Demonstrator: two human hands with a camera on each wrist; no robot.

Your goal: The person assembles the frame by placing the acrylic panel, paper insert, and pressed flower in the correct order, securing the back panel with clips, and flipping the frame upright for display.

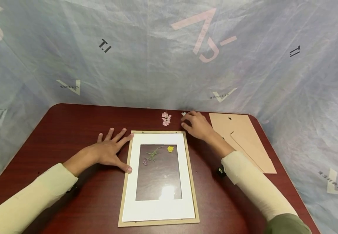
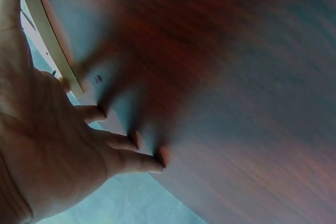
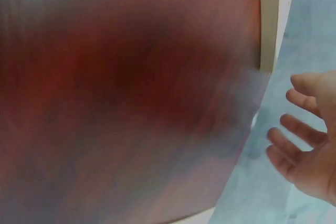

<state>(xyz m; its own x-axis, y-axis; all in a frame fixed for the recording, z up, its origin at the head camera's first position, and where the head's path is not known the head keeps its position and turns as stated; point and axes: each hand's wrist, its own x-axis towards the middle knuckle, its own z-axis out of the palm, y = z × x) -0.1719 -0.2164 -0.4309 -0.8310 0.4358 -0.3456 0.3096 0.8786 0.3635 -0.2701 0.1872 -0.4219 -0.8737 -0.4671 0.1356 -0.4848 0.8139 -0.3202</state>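
A pale wooden picture frame (image 1: 196, 208) lies on the table with a white mat (image 1: 157, 209) inside it. Through the mat's window show a sprig with purple blossoms (image 1: 146, 161) and a yellow flower (image 1: 170, 149). My left hand (image 1: 105, 152) is spread flat, its thumb and index finger touching the frame's left side. Beyond the frame's upper right corner, my right hand (image 1: 198, 125) reaches toward a small whitish flower (image 1: 183, 113). Its fingers are loosely bent and apart in the right wrist view, with nothing visible between them.
Pink flowers (image 1: 166, 119) lie behind the frame, near the table's back edge. A tan backing board (image 1: 245, 130) with a stand flap lies at the right, beside the right forearm. Grey printed sheeting (image 1: 145, 65) hangs around the dark red table (image 1: 78, 123).
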